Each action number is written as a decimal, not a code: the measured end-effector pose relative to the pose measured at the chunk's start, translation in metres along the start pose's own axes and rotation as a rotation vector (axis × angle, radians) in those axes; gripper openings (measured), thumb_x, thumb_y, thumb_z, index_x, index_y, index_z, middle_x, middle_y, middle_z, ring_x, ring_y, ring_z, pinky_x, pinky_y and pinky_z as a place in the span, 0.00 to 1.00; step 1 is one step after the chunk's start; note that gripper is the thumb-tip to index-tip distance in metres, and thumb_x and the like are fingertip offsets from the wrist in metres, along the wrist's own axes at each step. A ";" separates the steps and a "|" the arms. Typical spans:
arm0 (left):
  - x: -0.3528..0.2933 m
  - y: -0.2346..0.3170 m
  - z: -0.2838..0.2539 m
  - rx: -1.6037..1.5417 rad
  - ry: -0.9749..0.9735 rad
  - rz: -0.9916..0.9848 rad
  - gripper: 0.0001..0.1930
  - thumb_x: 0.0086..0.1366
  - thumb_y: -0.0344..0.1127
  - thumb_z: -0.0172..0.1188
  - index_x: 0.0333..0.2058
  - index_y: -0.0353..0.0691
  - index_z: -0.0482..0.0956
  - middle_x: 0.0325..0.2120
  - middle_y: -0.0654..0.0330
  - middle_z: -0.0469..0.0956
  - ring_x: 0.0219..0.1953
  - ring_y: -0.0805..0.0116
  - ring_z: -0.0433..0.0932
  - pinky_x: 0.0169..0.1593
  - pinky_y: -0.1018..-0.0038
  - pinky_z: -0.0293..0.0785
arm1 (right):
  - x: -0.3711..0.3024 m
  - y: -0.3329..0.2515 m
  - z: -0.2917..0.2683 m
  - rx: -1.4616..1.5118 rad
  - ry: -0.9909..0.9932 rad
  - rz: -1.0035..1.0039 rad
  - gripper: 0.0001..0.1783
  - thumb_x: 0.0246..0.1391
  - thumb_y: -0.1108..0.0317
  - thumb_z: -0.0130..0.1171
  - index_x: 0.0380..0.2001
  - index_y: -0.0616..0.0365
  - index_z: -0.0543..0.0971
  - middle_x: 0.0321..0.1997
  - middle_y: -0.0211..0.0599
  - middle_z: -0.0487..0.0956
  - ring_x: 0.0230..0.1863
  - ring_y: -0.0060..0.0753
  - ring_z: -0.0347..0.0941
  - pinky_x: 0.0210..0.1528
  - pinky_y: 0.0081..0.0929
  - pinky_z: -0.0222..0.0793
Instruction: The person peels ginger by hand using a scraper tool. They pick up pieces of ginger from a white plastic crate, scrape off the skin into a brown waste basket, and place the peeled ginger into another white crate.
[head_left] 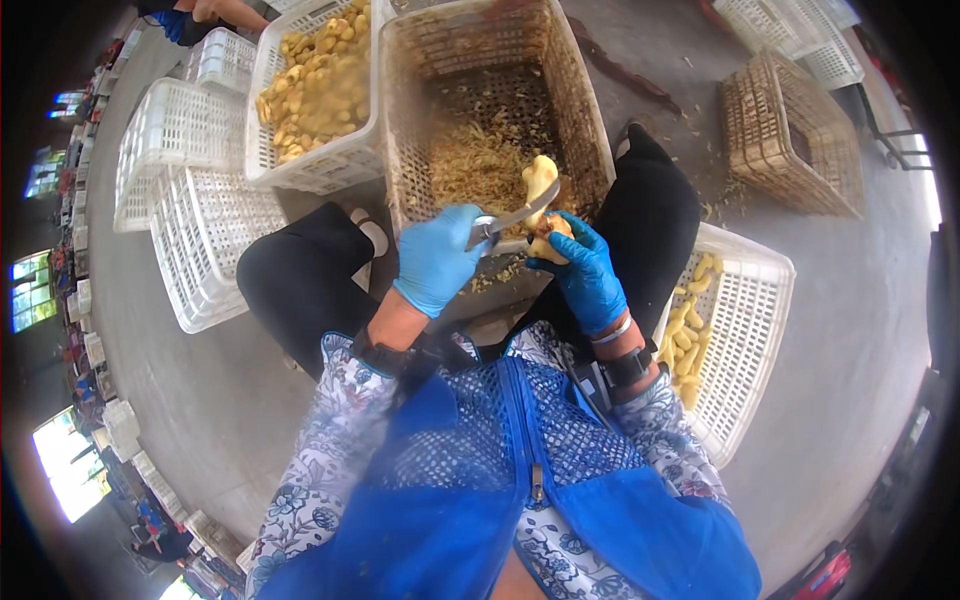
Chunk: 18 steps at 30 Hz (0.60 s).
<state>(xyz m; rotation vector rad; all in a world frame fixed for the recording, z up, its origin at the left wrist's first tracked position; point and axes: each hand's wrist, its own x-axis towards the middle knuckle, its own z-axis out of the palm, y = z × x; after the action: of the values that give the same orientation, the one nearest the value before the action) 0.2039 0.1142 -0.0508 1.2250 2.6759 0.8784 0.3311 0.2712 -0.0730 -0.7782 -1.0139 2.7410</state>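
Both my hands wear blue gloves. My left hand is closed round the handle of a knife, whose metal blade lies against a piece of ginger. My right hand grips the ginger by its lower, browner end; the upper knob is pale yellow and stands up past the blade. Beneath the ginger, between my knees, is a dirty plastic crate with yellowish peel shavings on its bottom. The fingertips of my right hand are partly hidden behind the ginger.
A white crate heaped with ginger pieces stands at the far left. At my right knee, another white crate holds pale ginger pieces. Stacked white crates stand left; a brownish crate lies far right. Another person's arm shows top left.
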 end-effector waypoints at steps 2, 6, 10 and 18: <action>0.002 -0.001 0.003 -0.033 -0.008 0.005 0.14 0.52 0.41 0.65 0.33 0.40 0.78 0.25 0.50 0.78 0.28 0.50 0.78 0.30 0.64 0.73 | -0.001 0.002 0.000 -0.009 0.000 0.003 0.20 0.52 0.69 0.58 0.48 0.63 0.71 0.40 0.33 0.75 0.40 0.28 0.74 0.45 0.25 0.71; 0.011 -0.023 0.000 -0.491 0.043 -0.243 0.15 0.56 0.39 0.64 0.38 0.35 0.78 0.23 0.55 0.79 0.24 0.68 0.78 0.29 0.70 0.73 | 0.002 0.015 -0.002 -0.378 0.079 -0.149 0.19 0.49 0.72 0.59 0.46 0.64 0.72 0.40 0.32 0.75 0.41 0.23 0.71 0.45 0.19 0.68; 0.015 -0.013 -0.015 -0.917 -0.287 -0.607 0.13 0.58 0.37 0.64 0.39 0.36 0.78 0.25 0.64 0.78 0.25 0.79 0.75 0.27 0.80 0.70 | -0.004 0.000 0.005 -0.304 0.062 -0.086 0.19 0.47 0.74 0.58 0.45 0.63 0.73 0.40 0.32 0.75 0.39 0.23 0.71 0.43 0.19 0.68; 0.018 0.006 -0.001 -1.292 -0.417 -0.542 0.15 0.61 0.36 0.61 0.44 0.37 0.75 0.32 0.62 0.79 0.28 0.78 0.76 0.28 0.82 0.71 | -0.002 -0.005 0.000 -0.175 -0.046 0.100 0.16 0.51 0.68 0.56 0.43 0.64 0.75 0.32 0.32 0.77 0.31 0.22 0.72 0.35 0.16 0.68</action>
<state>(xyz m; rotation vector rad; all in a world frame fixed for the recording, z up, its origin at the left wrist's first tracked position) 0.1953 0.1296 -0.0433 0.2779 1.3837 1.5534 0.3325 0.2742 -0.0692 -0.8145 -1.2718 2.7938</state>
